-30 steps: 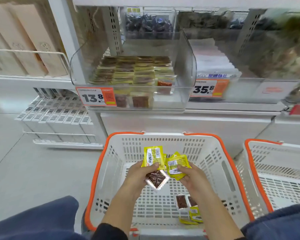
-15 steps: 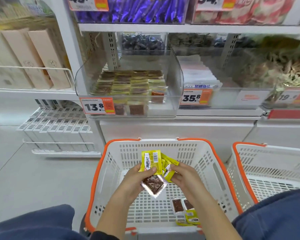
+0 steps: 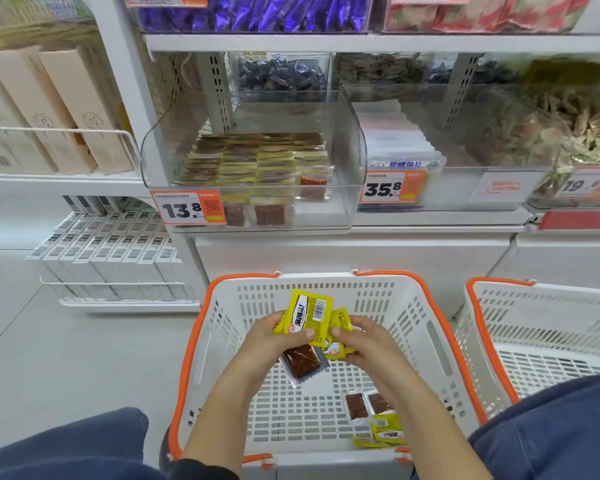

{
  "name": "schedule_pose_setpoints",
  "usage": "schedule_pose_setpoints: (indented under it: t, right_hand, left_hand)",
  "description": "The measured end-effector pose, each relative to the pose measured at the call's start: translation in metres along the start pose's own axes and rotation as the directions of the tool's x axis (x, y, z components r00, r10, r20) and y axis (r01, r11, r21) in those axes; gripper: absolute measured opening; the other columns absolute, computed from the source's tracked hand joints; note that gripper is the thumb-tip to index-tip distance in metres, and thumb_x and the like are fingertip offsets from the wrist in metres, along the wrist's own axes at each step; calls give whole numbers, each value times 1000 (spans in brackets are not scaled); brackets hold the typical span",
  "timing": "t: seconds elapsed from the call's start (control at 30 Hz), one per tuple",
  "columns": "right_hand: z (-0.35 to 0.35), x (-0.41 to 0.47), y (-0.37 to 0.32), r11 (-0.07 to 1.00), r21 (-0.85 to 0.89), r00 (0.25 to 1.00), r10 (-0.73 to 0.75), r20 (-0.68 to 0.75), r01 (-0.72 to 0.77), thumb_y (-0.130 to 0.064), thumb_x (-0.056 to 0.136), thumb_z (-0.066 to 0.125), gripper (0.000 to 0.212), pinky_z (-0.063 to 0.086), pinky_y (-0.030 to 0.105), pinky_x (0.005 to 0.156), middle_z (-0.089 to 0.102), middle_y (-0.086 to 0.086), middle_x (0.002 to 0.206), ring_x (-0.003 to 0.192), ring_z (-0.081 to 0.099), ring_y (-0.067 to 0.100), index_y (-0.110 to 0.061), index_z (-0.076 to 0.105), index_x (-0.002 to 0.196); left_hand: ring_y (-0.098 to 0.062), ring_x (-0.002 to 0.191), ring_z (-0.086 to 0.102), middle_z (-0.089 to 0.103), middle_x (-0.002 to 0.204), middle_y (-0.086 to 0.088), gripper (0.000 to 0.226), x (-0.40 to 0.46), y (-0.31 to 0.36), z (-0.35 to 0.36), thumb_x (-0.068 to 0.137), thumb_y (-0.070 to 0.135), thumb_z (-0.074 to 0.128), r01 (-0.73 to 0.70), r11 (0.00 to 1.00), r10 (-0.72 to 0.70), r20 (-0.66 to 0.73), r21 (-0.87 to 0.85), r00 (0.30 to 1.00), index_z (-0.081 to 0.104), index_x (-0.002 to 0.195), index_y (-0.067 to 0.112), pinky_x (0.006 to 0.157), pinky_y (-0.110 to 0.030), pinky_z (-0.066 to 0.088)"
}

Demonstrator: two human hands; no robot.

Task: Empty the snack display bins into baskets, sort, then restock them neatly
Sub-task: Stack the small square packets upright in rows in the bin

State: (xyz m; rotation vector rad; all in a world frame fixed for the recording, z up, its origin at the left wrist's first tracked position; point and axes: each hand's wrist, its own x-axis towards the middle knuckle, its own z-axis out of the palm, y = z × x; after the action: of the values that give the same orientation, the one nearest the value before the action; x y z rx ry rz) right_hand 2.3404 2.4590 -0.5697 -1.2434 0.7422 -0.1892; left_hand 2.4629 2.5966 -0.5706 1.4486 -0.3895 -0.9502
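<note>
Both hands meet over the white basket [image 3: 430,344]: the left hand [image 3: 267,344] pinches a yellow snack packet [image 3: 307,315] with a brown one beneath, the right hand [image 3: 368,341] grips more packets. This looks like restocking; next they need squaring and lifting into the half-filled clear bin [image 3: 253,168]. Two packets [image 3: 371,414] lie in the basket, a second basket [image 3: 548,327] alongside on the pale floor.

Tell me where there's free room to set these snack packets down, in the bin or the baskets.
Free: the front right corner of the clear bin, beside the two front packets; the near basket floor left of the loose packets; the right basket, which looks bare. Crowded: the bin's back rows, and the near basket's right front corner.
</note>
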Motion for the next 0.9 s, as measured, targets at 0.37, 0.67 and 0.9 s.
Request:
schedule_pose_setpoints:
  t: [0.37,0.67,0.9]
  right_hand:
    - [-3,-2,-7,924,119,922,340,184,-364,-68,76,50,55,44,21,45,60,3,63,50,57,12,-15,66,69]
    - [-10,6,5,807,540,960,281,4,-238,-3,84,64,12,54,21,48,71,9,77,59,68,16,-1,67,95]
    - [8,6,6,954,284,964,156,-215,-91,-3,96,49,20,50,36,70,65,14,105,94,61,25,-15,60,107]
  left_hand:
    - [-23,85,70,74,95,-13,34,-3,18,6,66,7,73,-128,991,130,98,-26,987,69,99,6,78,-30,56]
    - [-29,98,70,74,104,-11,41,-3,21,-2,69,6,80,-96,995,96,-12,24,995,69,108,8,88,-35,54]
    - [-12,70,61,67,78,10,16,-2,15,27,85,21,72,-75,757,367,-327,649,871,60,93,28,59,-21,42]
